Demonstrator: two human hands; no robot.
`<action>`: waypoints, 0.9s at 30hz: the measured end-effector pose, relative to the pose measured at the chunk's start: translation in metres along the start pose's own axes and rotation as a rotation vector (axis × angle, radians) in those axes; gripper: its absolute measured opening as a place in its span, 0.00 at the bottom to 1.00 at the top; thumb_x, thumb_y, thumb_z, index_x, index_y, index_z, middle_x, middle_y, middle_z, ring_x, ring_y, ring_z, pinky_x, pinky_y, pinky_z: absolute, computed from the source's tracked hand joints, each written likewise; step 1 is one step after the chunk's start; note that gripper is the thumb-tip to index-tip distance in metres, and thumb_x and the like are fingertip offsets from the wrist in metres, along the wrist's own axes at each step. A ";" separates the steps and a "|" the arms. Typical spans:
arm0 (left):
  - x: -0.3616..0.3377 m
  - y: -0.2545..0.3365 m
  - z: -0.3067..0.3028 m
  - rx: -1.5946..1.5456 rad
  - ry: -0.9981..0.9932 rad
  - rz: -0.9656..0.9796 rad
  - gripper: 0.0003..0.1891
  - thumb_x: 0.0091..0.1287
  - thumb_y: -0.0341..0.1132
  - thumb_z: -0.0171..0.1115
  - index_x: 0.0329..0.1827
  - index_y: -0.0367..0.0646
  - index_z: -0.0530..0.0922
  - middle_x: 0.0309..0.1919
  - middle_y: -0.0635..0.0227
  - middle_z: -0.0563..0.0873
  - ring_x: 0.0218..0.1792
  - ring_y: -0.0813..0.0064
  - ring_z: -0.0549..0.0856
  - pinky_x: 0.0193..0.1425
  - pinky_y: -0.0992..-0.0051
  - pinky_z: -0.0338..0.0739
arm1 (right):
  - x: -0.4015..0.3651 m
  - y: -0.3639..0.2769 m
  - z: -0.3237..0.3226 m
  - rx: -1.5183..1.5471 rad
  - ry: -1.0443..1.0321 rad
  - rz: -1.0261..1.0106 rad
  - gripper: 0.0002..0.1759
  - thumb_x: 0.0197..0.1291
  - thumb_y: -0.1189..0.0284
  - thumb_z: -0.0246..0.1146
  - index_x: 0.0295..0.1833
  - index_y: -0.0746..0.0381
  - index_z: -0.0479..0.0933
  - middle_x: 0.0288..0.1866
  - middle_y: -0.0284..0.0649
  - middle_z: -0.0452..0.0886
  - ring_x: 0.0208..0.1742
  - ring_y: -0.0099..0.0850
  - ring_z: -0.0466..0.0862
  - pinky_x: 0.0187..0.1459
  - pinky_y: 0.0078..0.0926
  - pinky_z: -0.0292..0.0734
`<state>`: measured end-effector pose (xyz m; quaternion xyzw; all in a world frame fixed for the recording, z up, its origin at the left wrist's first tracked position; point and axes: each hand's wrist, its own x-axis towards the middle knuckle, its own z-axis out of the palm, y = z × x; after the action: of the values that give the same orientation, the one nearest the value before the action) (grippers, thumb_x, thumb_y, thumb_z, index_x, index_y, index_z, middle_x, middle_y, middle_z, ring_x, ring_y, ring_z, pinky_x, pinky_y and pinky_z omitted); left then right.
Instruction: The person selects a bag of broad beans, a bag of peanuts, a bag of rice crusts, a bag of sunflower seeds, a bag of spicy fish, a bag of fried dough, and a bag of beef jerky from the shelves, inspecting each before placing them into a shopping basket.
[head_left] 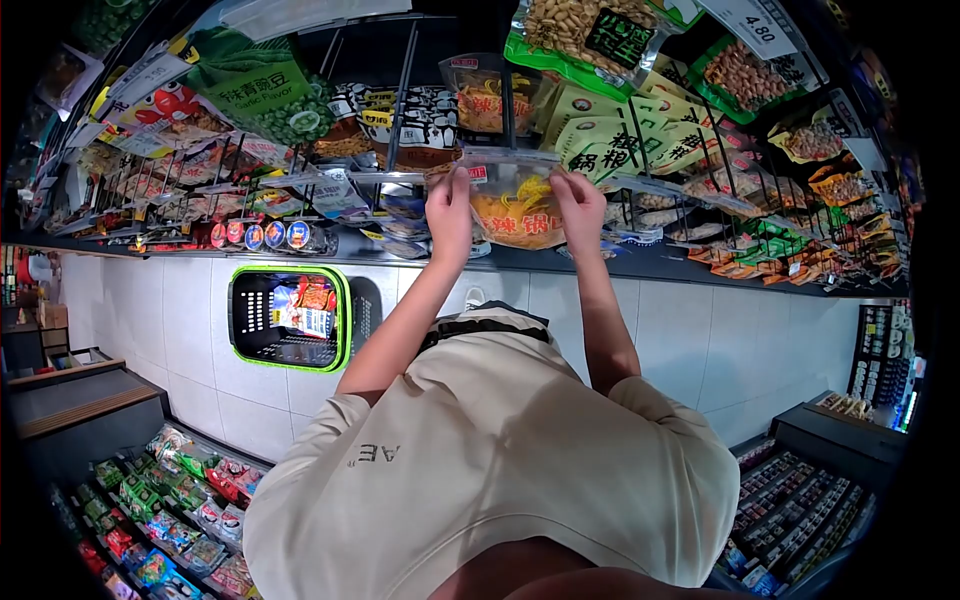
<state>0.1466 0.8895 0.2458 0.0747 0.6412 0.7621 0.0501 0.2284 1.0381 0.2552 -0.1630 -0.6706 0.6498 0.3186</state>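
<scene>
A clear snack bag (518, 212) with yellow-orange crisps and red lettering is held up at the shelf front. My left hand (450, 218) pinches its upper left corner, thumb on top. The upper right corner is gripped between the thumb and fingers of my right hand (580, 208). Just behind it, a similar bag (492, 105) hangs on the rack. Pale green snack bags (620, 135) fill the rack beyond my right hand. Black-and-white patterned bags (408, 125) hang beyond my left hand.
A black shopping basket with a green rim (347, 320) stands on the tiled floor to my left, with snack packets (305, 305) inside. A large green pea bag (265, 90) hangs at upper left. Behind me are a shelf of colourful packets (170, 510) and another shelf (800, 500).
</scene>
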 end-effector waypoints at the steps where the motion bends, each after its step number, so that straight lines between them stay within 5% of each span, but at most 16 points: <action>1: 0.001 -0.004 -0.003 0.000 0.000 0.002 0.17 0.67 0.40 0.53 0.43 0.31 0.77 0.35 0.66 0.78 0.39 0.76 0.74 0.50 0.78 0.67 | 0.000 0.002 -0.002 0.001 0.000 -0.001 0.07 0.57 0.76 0.61 0.39 0.69 0.78 0.28 0.27 0.76 0.29 0.12 0.70 0.32 0.11 0.66; 4: 0.004 -0.013 -0.008 0.165 -0.039 0.125 0.19 0.69 0.43 0.49 0.47 0.32 0.76 0.42 0.64 0.79 0.44 0.77 0.74 0.52 0.78 0.66 | 0.001 0.008 -0.010 -0.021 -0.046 0.034 0.07 0.57 0.75 0.61 0.39 0.69 0.78 0.28 0.27 0.76 0.30 0.12 0.71 0.32 0.10 0.66; 6: 0.007 -0.011 -0.005 0.114 0.004 0.112 0.16 0.67 0.39 0.52 0.43 0.32 0.77 0.34 0.62 0.78 0.38 0.70 0.76 0.49 0.76 0.68 | 0.005 0.008 -0.009 -0.014 -0.050 0.020 0.07 0.58 0.75 0.61 0.39 0.68 0.78 0.28 0.28 0.76 0.30 0.13 0.72 0.32 0.11 0.66; 9: 0.017 -0.011 -0.007 0.142 -0.088 -0.071 0.16 0.68 0.39 0.51 0.44 0.33 0.77 0.33 0.61 0.78 0.37 0.69 0.76 0.49 0.75 0.68 | 0.013 0.001 0.008 0.061 0.070 0.076 0.09 0.59 0.74 0.60 0.40 0.68 0.78 0.29 0.28 0.77 0.30 0.14 0.73 0.34 0.11 0.67; 12: 0.021 -0.014 0.002 0.078 0.016 0.087 0.16 0.68 0.40 0.51 0.44 0.34 0.77 0.32 0.59 0.79 0.35 0.68 0.75 0.47 0.72 0.68 | 0.018 0.015 0.005 -0.026 0.062 0.040 0.10 0.59 0.73 0.59 0.43 0.69 0.77 0.30 0.30 0.79 0.31 0.15 0.74 0.36 0.13 0.70; 22: 0.026 -0.022 0.001 0.181 0.064 0.000 0.17 0.65 0.43 0.54 0.44 0.36 0.77 0.30 0.55 0.80 0.31 0.64 0.76 0.41 0.71 0.70 | 0.008 0.009 0.017 -0.039 0.112 -0.013 0.09 0.59 0.74 0.59 0.41 0.69 0.76 0.28 0.29 0.78 0.30 0.14 0.74 0.34 0.12 0.69; 24: 0.028 -0.024 0.000 0.193 0.015 0.058 0.14 0.66 0.37 0.54 0.44 0.33 0.74 0.28 0.71 0.76 0.30 0.84 0.68 0.36 0.81 0.66 | 0.012 0.009 0.015 -0.004 0.147 0.010 0.09 0.59 0.74 0.59 0.41 0.69 0.76 0.28 0.29 0.78 0.30 0.13 0.73 0.34 0.12 0.68; 27: 0.027 -0.026 0.001 0.240 0.008 -0.002 0.12 0.64 0.36 0.56 0.44 0.34 0.74 0.28 0.71 0.76 0.30 0.84 0.69 0.36 0.81 0.66 | 0.014 0.004 0.015 0.027 0.171 0.025 0.09 0.59 0.74 0.59 0.40 0.70 0.76 0.29 0.29 0.77 0.30 0.13 0.72 0.34 0.12 0.68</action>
<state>0.1194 0.8993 0.2222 0.0762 0.7280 0.6802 0.0390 0.2074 1.0361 0.2551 -0.2218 -0.6300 0.6466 0.3686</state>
